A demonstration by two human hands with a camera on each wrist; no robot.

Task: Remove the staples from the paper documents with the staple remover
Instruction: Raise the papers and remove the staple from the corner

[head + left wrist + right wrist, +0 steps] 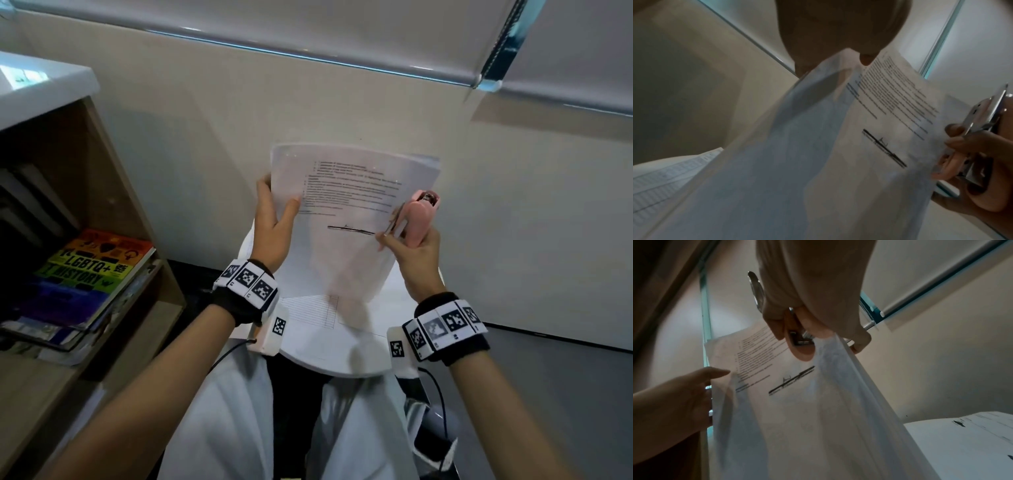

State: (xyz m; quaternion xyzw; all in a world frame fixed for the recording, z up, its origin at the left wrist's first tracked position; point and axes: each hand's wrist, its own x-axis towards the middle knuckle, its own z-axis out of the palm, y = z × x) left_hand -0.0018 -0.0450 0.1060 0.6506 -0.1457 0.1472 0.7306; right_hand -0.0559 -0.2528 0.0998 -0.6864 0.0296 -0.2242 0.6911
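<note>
A printed paper document (pixel 346 212) of several white sheets is held up in the air, text facing me. My left hand (pixel 274 219) pinches its left edge, thumb on the front and fingers behind. My right hand (pixel 411 246) grips a pink staple remover (pixel 419 216) with a metal blade, and also holds the document's right edge. In the left wrist view the document (pixel 869 121) fills the middle and the staple remover (pixel 982 129) shows at the right. In the right wrist view the staple remover (pixel 799 340) sits under my fingers against the document (pixel 787 386). No staple is visible.
More sheets (pixel 325 329) lie on a small white table (pixel 342 368) below the held document. A wooden shelf (pixel 113 192) with a rainbow-coloured book (pixel 89 270) stands at the left. A wall and a roller blind (pixel 342 31) are ahead.
</note>
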